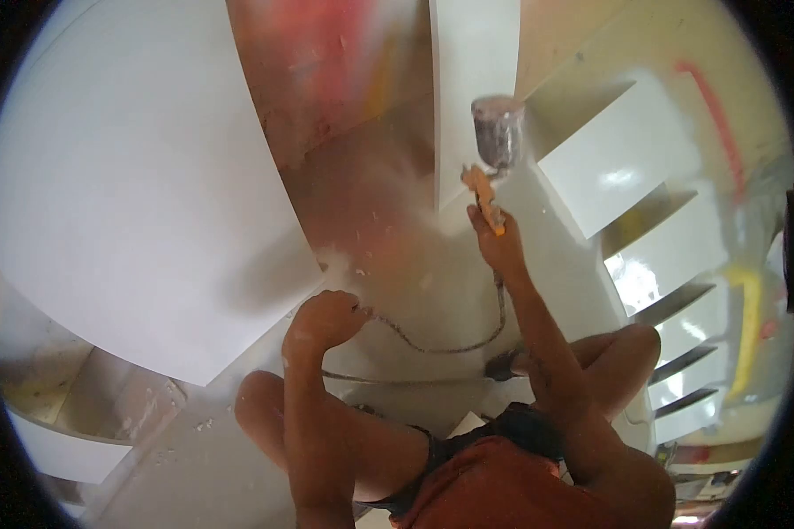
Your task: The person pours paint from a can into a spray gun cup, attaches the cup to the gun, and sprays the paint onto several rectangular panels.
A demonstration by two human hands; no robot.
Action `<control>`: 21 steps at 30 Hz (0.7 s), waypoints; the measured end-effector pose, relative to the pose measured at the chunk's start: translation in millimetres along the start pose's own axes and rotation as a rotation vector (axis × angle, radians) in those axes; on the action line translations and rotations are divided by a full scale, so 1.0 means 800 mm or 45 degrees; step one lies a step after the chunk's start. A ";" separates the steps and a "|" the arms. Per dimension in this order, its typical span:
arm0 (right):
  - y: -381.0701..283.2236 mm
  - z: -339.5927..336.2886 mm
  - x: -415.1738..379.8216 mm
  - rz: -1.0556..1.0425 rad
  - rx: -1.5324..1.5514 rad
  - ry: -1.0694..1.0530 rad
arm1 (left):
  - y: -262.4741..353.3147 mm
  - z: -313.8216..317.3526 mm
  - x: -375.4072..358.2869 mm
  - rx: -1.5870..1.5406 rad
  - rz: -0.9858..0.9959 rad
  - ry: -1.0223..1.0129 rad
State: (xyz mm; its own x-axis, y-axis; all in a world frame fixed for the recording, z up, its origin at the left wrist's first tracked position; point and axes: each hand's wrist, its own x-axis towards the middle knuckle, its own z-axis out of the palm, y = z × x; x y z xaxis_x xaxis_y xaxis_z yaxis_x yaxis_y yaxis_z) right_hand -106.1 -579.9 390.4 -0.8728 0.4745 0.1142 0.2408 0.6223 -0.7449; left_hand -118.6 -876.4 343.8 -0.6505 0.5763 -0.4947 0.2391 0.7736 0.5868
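My right hand (503, 247) is wrapped round the orange handle of a spray gun (482, 194), held out in front of my body. On top of the gun sits a metal paint cup (499, 132), smeared with paint. A thin, paint-specked air hose (450, 351) drops from the gun's lower end and loops across to my left hand (325, 319). The left fist is closed around that hose, close to the lower corner of a big white panel (150, 176). A narrow white panel (476, 53) stands behind the cup.
Several white panels (626, 159) stand in a row along the right wall, which has red and yellow paint marks. Hose also runs across the floor (256, 353) by my legs. A red-stained surface (326, 79) shows between the panels, with haze before it.
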 end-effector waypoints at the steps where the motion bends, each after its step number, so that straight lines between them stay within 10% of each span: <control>1: 0.027 0.005 -0.011 0.085 -0.061 -0.039 | 0.000 0.003 -0.001 0.006 -0.003 -0.013; 10: 0.130 -0.007 -0.122 0.286 0.134 -0.226 | -0.002 0.035 0.008 -0.025 -0.156 -0.229; 15: 0.148 -0.070 -0.170 0.639 0.417 -0.506 | 0.040 0.044 0.030 -0.169 0.362 0.123; 21: 0.055 -0.124 -0.202 0.035 0.845 -0.770 | 0.130 0.065 0.015 -0.956 0.667 0.034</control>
State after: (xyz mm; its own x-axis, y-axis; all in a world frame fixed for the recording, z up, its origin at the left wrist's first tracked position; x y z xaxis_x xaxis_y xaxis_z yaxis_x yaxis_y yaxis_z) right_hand 87.9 -567.6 403.9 -0.9899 -0.0418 -0.1353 0.1337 0.0387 -0.9903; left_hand -63.9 -775.5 365.8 -0.6095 0.7919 -0.0384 -0.0175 0.0350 0.9992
